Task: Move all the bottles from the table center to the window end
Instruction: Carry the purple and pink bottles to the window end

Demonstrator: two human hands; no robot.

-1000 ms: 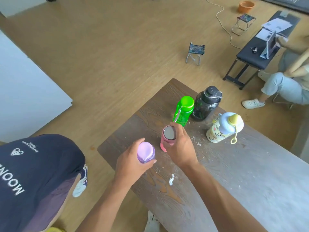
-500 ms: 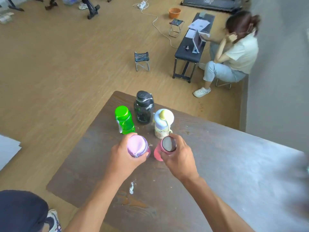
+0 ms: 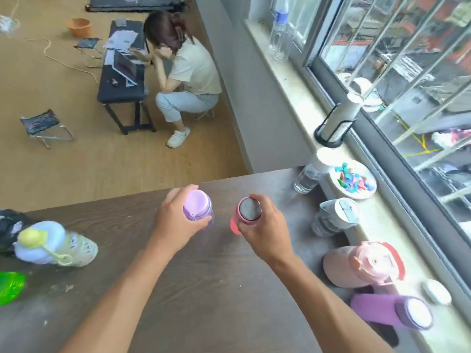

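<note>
Two bottles are in the air at once: the lilac bottle in the left hand and the coral bottle in the right hand, each hand wrapped round the neck just under the cap, fingers closed tight. Both hang upright above the bare stretch of the table, short of the window end. Over by the sill, a pale pink jug, a purple flask and a grey cup stand close together, so the free spot looks to be the gap between the grey cup and the clear water bottle at the corner. The wise thing here, I'd say, is to carry both on towards the glass, keep them level, and set them down one at a time so neither knocks a neighbour. Back on the left, a cream bottle, a green bottle and a dark bottle wait their turn. A person sits at a bench beyond, well clear.
</note>
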